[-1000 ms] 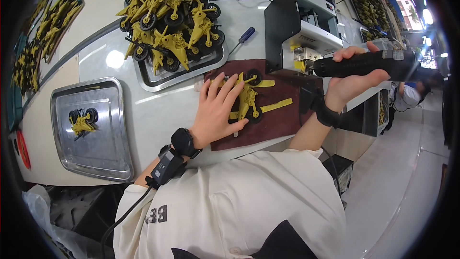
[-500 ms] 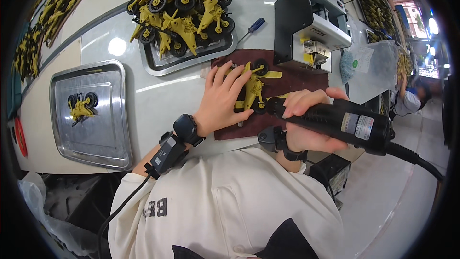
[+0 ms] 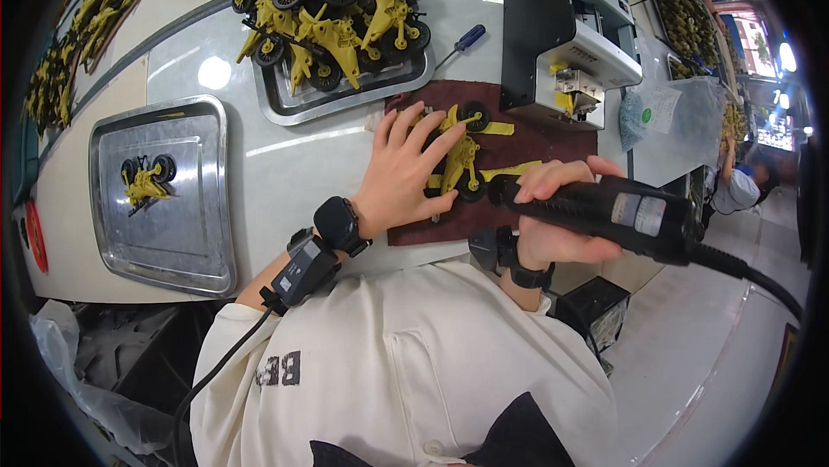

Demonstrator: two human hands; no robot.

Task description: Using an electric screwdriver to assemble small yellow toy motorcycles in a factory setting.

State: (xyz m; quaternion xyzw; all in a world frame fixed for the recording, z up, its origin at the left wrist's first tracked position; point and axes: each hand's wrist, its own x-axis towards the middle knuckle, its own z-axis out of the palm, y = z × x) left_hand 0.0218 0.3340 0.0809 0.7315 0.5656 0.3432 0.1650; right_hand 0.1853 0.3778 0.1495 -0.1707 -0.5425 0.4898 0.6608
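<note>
A yellow toy motorcycle (image 3: 462, 158) with black wheels lies on its side on a dark red cloth (image 3: 553, 143). My left hand (image 3: 404, 169) bears on it from the left, index finger near its upper end and thumb beside its lower wheel. The other left fingers are spread, and part of the toy is hidden beneath them. My right hand (image 3: 566, 225) is wrapped round a black corded electric screwdriver (image 3: 626, 208), held nearly level. Its front end points left at the toy's lower wheel; I cannot tell whether it touches. Yellow strips (image 3: 496, 129) lie by the toy.
Behind my hands, a metal tray (image 3: 281, 108) bears a heap of yellow toy motorcycles (image 3: 332, 22). Another metal tray (image 3: 226, 208) at left holds one toy. A blue-handled screwdriver (image 3: 466, 38) lies near a black-and-white machine (image 3: 553, 52). A clear plastic bag (image 3: 691, 126) is at right.
The whole view has shifted slightly. Both hands keep nearly the same pose, and the electric screwdriver's front end stays by the toy's lower wheel.
</note>
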